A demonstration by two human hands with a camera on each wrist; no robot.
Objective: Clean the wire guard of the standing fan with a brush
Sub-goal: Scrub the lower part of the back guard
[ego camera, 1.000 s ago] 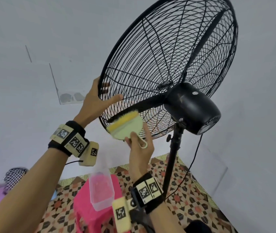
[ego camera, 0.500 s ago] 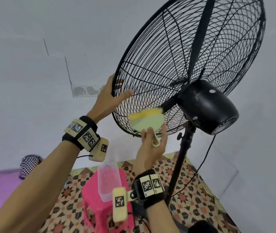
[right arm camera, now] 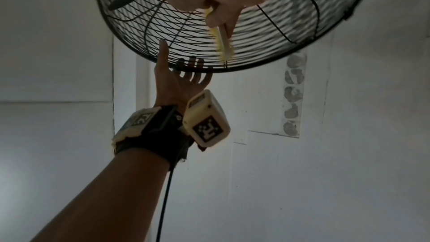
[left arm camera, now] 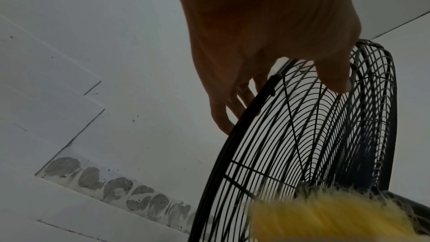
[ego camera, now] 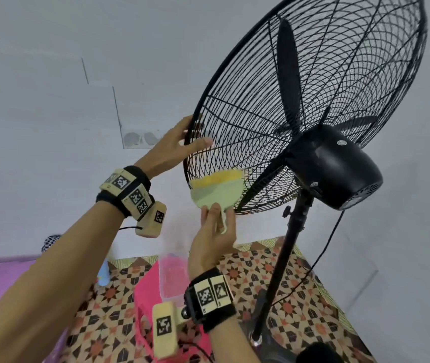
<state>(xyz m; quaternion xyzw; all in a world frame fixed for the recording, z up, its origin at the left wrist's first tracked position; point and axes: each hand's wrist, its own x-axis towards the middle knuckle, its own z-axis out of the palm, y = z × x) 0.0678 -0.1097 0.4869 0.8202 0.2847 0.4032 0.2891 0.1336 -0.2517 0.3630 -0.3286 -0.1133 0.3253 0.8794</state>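
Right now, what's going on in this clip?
A person is brushing a standing fan's wire guard. The right hand grips the handle of a pale green brush, its yellow bristles against the guard's lower rear wires. The left hand holds the guard's rim, fingers in front, thumb on the rear wires.

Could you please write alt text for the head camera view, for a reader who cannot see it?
A person's right hand holds a pale green brush with yellow bristles against the lower wire guard of a black standing fan, while the left hand grips the guard's rim. Below, a pink stool stands on a patterned floor.
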